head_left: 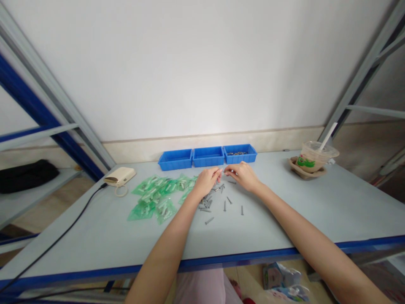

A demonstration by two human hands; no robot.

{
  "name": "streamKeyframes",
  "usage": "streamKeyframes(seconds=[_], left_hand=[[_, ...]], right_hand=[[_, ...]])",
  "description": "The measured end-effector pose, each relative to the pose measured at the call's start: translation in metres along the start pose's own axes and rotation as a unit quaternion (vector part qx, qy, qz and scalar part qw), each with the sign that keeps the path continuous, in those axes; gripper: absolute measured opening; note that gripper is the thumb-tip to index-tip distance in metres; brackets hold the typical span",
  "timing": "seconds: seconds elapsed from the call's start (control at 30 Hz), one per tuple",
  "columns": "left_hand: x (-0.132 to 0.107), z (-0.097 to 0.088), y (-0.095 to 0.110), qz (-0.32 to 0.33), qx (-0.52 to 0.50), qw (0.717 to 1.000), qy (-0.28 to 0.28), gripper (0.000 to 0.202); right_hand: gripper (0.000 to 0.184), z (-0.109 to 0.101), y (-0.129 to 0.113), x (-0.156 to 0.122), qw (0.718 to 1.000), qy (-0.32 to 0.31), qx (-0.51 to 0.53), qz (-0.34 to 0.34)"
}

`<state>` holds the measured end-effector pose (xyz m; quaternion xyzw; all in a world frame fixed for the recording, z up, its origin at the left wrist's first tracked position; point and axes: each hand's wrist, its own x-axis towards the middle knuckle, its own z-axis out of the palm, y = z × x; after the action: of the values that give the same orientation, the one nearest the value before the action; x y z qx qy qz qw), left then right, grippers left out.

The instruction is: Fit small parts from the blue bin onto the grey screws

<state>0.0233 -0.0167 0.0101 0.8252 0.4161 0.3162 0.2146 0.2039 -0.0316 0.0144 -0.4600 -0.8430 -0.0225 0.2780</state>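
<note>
My left hand [206, 182] is closed, thumb and fingertips pinched together above a loose pile of grey screw-like pieces [207, 202]; what it pinches is too small to make out. Close by on the right, my right hand [244, 175] is also closed, its fingertips around a small thin metal piece [227, 171] pointing toward the left hand. More of the grey pieces lie scattered singly below the hands. Green-tinted plastic packets [153, 196] with small light pieces inside are heaped left of my left hand.
Behind the hands stand a blue bin [175, 160], a second blue bin [209, 157] and a third blue bin [249, 157] holding small metal parts. A cream device [120, 175] with a black cable lies left. A lidded drink cup [311, 157] sits in a cardboard holder [305, 172] at right.
</note>
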Motion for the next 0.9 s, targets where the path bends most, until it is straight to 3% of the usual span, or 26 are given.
streamKeyframes(seconds=[0.13,0.37,0.63,0.9], left_hand=[[0.0006,0.0011,-0.0017,0.009,-0.007,1.0,0.009,0.02],[0.0011,0.0006,-0.0028,0.013,-0.012,1.0,0.008,0.031],[0.0003,0.0017,-0.0033,0.014,-0.015,1.0,0.009,0.017],[-0.0001,0.0009,0.0,0.009,-0.015,1.0,0.007,0.025]], right_hand=[[0.029,-0.0017,-0.0002,-0.0001,1.0,-0.022,0.002,0.007],[0.025,-0.0014,0.0009,-0.0005,0.999,-0.037,0.012,-0.01],[0.028,-0.0023,0.0001,0.0001,0.999,-0.052,-0.01,0.003],[0.027,-0.0017,0.0004,-0.0008,0.999,-0.037,0.001,0.0]])
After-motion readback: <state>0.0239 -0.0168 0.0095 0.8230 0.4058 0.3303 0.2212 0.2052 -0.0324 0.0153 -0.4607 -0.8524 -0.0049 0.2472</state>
